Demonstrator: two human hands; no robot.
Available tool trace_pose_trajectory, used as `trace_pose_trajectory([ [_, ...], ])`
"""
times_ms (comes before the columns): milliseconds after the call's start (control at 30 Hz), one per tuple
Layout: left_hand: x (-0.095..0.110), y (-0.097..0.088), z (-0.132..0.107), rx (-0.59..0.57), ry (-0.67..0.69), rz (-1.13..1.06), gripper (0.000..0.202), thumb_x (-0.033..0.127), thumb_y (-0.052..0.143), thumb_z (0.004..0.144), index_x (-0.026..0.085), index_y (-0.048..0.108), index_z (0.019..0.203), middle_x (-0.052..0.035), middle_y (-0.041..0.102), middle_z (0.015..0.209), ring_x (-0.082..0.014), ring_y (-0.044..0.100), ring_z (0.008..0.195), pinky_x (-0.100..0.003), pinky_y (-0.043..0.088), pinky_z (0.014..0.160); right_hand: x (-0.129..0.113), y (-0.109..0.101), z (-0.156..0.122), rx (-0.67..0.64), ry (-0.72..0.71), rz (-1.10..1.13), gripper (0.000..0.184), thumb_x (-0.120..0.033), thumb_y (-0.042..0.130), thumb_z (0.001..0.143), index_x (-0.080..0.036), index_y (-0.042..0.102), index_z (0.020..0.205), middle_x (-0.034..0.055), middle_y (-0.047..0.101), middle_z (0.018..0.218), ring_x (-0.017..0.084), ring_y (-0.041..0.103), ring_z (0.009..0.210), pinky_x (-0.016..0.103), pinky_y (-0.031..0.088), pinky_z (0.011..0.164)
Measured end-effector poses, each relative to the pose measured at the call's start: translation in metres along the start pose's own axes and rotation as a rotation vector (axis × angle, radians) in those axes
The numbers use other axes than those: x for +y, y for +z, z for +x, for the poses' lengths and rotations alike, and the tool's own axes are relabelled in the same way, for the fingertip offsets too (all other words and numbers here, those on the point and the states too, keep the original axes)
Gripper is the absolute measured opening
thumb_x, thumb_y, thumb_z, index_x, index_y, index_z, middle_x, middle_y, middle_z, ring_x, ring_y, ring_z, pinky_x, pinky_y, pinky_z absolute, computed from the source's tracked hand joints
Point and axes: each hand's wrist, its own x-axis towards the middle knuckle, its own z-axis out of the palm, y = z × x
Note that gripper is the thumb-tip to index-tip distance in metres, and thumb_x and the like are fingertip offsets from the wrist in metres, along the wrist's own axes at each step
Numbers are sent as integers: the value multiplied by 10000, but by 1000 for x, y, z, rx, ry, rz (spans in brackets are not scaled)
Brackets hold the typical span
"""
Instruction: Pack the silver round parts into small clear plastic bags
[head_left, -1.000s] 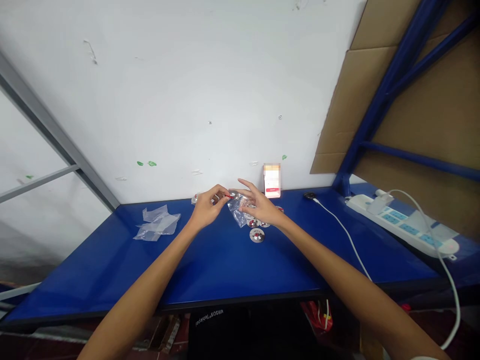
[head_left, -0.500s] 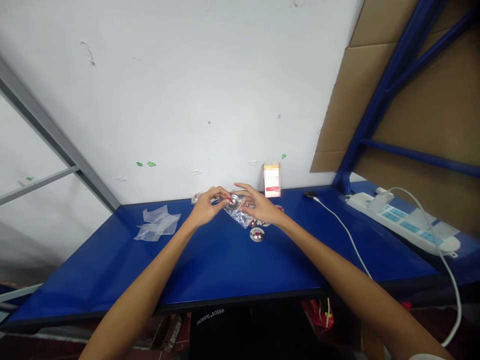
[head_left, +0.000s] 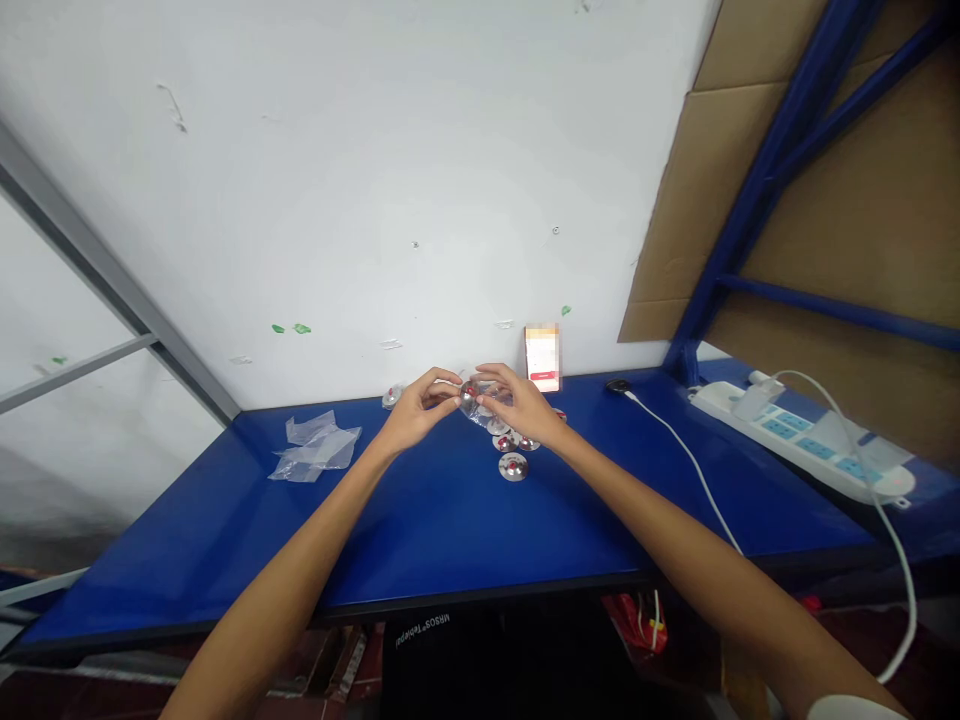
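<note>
Both my hands meet above the far middle of the blue table (head_left: 450, 520). My left hand (head_left: 416, 412) and my right hand (head_left: 517, 405) pinch a small clear plastic bag (head_left: 474, 398) with a round silver disc with a red centre in it. Fingers of both hands are closed on the bag. Several more silver discs with red centres (head_left: 513, 466) lie on the table just below my right hand.
Crumpled clear plastic bags (head_left: 315, 445) lie at the left. A small card (head_left: 542, 358) leans on the white wall. A black puck with a white cable (head_left: 675, 445) and a white power strip (head_left: 802, 440) sit at the right. Cardboard and a blue frame (head_left: 757, 190) stand behind.
My right hand's fingers have closed onto the bag. The bag no longer hangs down; it is drawn up between both hands.
</note>
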Motion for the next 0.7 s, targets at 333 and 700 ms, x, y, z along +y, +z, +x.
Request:
trace_pose_trajectory([
  [333, 2, 2, 3, 126, -18, 47, 384, 466, 724, 965, 175, 732, 1215, -103, 823, 1023, -226, 760, 869, -382, 616, 845, -3, 20, -8, 6, 45, -23, 221, -441, 573, 1086, -269, 609, 1221, 80, 730, 1235, 259, 697, 1178, 477, 550, 1071],
  [700, 4, 4, -3, 182, 160, 714, 241, 389, 551, 1079, 265, 684, 1237, 5, 804, 886, -172, 710, 693, -297, 490, 688, 29, 49, -10, -76, 245, 376, 264, -308, 760, 943, -235, 673, 1181, 77, 772, 1279, 252, 731, 1259, 468, 552, 1143],
])
